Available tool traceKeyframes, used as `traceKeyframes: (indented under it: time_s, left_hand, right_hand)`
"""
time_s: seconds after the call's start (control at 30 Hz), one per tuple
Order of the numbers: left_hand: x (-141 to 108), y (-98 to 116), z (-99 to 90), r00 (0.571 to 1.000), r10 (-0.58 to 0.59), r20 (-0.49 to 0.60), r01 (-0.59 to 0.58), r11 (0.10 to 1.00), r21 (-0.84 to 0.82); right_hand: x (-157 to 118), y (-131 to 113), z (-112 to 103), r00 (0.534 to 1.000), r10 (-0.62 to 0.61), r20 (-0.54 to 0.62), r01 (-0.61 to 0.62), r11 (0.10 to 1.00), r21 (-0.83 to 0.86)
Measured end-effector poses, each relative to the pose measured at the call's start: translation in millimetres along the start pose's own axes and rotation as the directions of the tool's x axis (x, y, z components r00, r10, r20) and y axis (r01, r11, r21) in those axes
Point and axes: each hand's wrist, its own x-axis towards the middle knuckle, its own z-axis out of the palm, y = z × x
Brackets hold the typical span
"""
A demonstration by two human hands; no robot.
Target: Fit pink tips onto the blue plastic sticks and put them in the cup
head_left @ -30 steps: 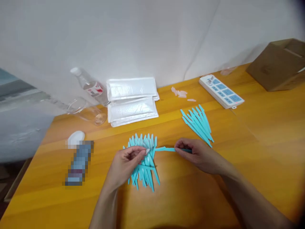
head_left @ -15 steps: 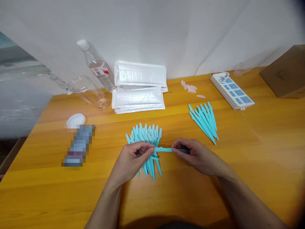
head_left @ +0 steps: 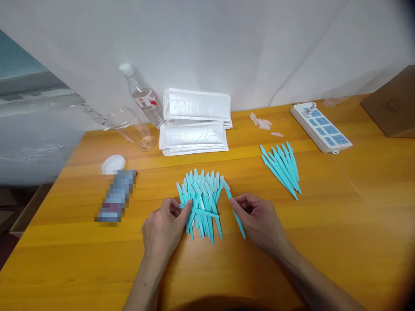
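Observation:
My left hand point(head_left: 164, 226) is closed, thumb and fingers pinching the left end of a teal eyebrow razor point(head_left: 206, 212) that lies crosswise over a heap of similar razors point(head_left: 212, 231). Just right of the heap, my right hand point(head_left: 261, 220) grips another teal eyebrow razor point(head_left: 240, 225) near its middle. That razor slants, its blade end up beside the heap's top right edge and its tail pointing down towards me. A smaller fanned group of razors point(head_left: 281, 172) lies farther right on the table. Behind it are several pale pink, translucent slips point(head_left: 264, 124), which look like blade covers.
White padded mailers point(head_left: 194, 137) are stacked by the wall, beside a plastic bottle point(head_left: 147, 101) and a clear jar point(head_left: 142, 140). A white lid point(head_left: 113, 164) and a blurred-out phone-like object point(head_left: 117, 196) lie left. A power strip point(head_left: 320, 127) and cardboard box point(head_left: 392, 103) stand right.
My hands have moved apart. The razor once held level between both is now only in my right hand, turned steeply. My left hand has dropped onto the crosswise razor. The view shifted slightly.

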Motion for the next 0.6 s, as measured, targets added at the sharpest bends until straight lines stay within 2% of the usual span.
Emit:
traceKeyframes:
  time_s: [0.07,0.2,0.3,0.4,0.5,0.53,0.6]
  left_hand:
    - [2,-1,5.1,1.0,0.019,0.023,-0.018,0.999,-0.028]
    - [4,0,10.7,0.991,0.128,0.028,-0.122,0.98,-0.16]
    - [4,1,13.1,0.978,0.21,-0.003,-0.203,0.944,-0.259]
    - [5,0,14.5,0.969,0.243,-0.054,-0.247,0.915,-0.32]
    - [7,1,11.2,0.968,0.235,-0.086,-0.25,0.907,-0.34]
    - [9,3,8.7,0.967,0.238,-0.09,-0.254,0.905,-0.341]
    - [13,12,2.3,0.962,0.257,-0.091,-0.273,0.898,-0.344]
  right_hand:
    - [-1,2,3,0.999,0.03,0.029,-0.03,1.0,-0.002]
    - [6,1,6,0.994,0.063,0.092,-0.06,0.997,-0.038]
    - [13,-2,10,0.994,-0.019,0.11,0.034,0.99,-0.135]
    - [16,-5,11,0.987,-0.12,0.11,0.148,0.945,-0.291]
    - [15,-2,-5,0.985,-0.146,0.096,0.172,0.903,-0.394]
    - [14,1,-15,0.988,-0.141,0.062,0.154,0.893,-0.423]
    - [13,9,-40,0.987,-0.132,-0.091,0.069,0.863,-0.501]
